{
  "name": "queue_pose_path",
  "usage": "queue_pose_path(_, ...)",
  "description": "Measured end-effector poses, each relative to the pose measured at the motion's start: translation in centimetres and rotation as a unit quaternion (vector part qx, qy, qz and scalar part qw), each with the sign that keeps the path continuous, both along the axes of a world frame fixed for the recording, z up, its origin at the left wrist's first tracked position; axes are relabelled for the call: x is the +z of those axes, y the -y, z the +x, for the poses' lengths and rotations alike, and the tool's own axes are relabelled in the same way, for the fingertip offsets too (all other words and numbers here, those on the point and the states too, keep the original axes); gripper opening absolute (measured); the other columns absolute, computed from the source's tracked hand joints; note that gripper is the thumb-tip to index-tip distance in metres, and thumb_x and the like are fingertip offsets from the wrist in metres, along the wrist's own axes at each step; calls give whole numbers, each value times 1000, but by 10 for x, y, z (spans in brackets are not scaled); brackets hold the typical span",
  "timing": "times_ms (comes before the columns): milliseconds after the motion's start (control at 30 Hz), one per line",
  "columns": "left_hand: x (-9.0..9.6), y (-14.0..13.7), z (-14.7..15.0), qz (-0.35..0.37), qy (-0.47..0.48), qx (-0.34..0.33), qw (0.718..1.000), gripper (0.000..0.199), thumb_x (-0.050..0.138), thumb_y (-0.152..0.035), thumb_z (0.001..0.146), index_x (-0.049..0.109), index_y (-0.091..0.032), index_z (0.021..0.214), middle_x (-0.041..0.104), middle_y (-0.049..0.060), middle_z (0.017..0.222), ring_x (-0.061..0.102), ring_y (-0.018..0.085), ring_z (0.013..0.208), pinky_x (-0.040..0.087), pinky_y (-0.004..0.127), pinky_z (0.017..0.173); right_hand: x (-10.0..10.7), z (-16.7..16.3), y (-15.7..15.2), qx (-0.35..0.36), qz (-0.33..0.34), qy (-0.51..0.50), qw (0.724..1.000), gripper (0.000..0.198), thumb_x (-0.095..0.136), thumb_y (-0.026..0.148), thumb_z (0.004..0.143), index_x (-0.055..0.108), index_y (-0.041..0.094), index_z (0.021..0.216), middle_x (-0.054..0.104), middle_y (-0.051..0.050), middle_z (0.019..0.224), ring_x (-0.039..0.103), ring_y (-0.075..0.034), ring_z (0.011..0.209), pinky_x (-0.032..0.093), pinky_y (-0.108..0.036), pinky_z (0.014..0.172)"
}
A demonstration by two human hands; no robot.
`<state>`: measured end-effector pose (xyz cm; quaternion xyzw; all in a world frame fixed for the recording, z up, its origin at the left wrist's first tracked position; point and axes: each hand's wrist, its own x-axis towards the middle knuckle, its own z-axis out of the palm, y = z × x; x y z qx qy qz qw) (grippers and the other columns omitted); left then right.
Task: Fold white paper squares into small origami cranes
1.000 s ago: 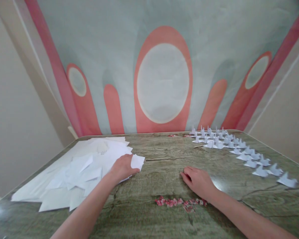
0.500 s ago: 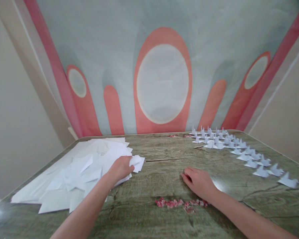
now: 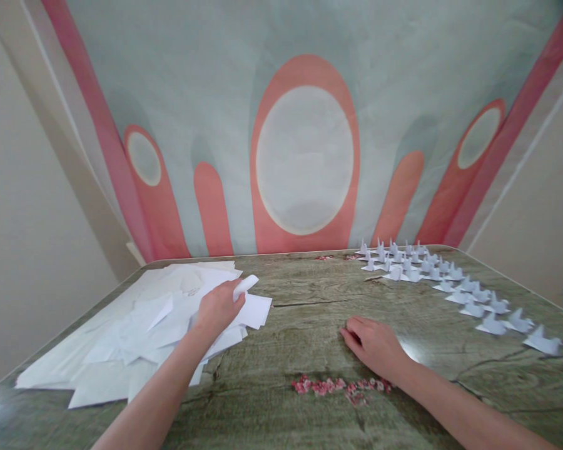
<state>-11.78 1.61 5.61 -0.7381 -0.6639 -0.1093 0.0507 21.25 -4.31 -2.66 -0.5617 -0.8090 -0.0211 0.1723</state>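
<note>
Over the right edge of a loose pile of white paper sheets [image 3: 122, 325], my left hand [image 3: 219, 307] pinches a sheet of paper [image 3: 245, 286], which curls up from between the thumb and fingers. Just below it, another white sheet [image 3: 257, 310] sticks out past the pile onto the table. My right hand [image 3: 370, 342] rests on the tabletop right of centre, its fingers curled in and nothing seen in them. Folded white paper cranes [image 3: 492, 323] stand in rows on the right side of the table, apart from my right hand.
The wood-patterned table [image 3: 304, 337] has a printed strip of pink flowers [image 3: 328, 384] near my right wrist. Along its far edge rises a grey-green backdrop [image 3: 304, 37] with coral arches. Several cranes reach to the far right corner.
My left hand has drawn slightly back and left, and the paper in it has lifted and bent upward, uncovering the sheet below. My right hand has stayed in place.
</note>
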Motion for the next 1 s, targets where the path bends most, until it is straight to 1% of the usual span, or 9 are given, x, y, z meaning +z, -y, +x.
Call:
queue_pose_path(67,3,4,11,-2,125,-27,992,43,47,-34,79,53,-18,119,62,7,111,59,24,93,42,34,84,-1,0,0,3,0,-15,1000,26,40,27,87,51,20,65,58,-1,65,55,-14,60,35,-24,57)
queue_pose_path(133,2,12,30,-81,282,-84,952,43,52,-36,77,56,-19,116,65,5,105,61,22,85,45,31,77,0,-1,1,21,4,-44,999,20,43,28,86,52,20,71,58,-1,71,55,-14,62,38,-24,58)
queue_pose_path(200,-5,24,55,-205,449,-119,862,46,57,-37,73,58,-14,113,66,7,103,61,21,86,46,28,73,3,-4,3,60,30,-81,994,13,47,29,83,54,18,88,59,-5,86,57,-16,71,42,-26,62)
queue_pose_path(267,-14,37,79,-328,555,-142,751,47,60,-36,73,57,-13,113,67,8,99,61,20,85,47,28,73,7,-8,8,118,85,-105,984,28,51,27,81,50,16,107,56,-11,105,56,-19,88,45,-29,71)
queue_pose_path(400,-28,56,110,-415,654,-158,613,40,64,-34,73,61,-13,107,66,10,96,62,17,82,46,30,78,15,-14,17,222,170,-51,959,33,51,22,84,50,24,117,58,-8,107,52,-21,97,40,-37,83)
queue_pose_path(600,-38,51,115,-463,732,-91,491,26,55,-28,76,63,-9,92,68,11,87,63,17,77,45,32,81,16,-13,18,250,168,-30,953,22,47,20,88,59,27,105,64,-5,103,55,-17,92,39,-33,77)
queue_pose_path(700,-40,43,115,-477,727,-74,488,30,53,-32,76,63,-8,92,68,10,84,63,18,76,45,33,80,16,-13,16,263,147,-31,953,23,44,19,89,59,25,106,64,-5,104,55,-17,92,39,-33,79)
queue_pose_path(867,-42,31,124,-442,667,-128,586,35,68,-36,66,66,-9,87,67,7,75,58,14,63,44,26,66,18,-11,15,291,128,-55,947,24,43,17,90,58,24,106,65,-4,102,55,-16,93,39,-33,82)
queue_pose_path(1000,-47,27,134,-398,651,-141,630,39,67,-44,65,66,-8,82,65,4,67,54,12,56,39,22,57,20,-7,13,274,103,-121,949,19,45,17,88,60,23,98,66,-4,92,56,-15,87,41,-32,77)
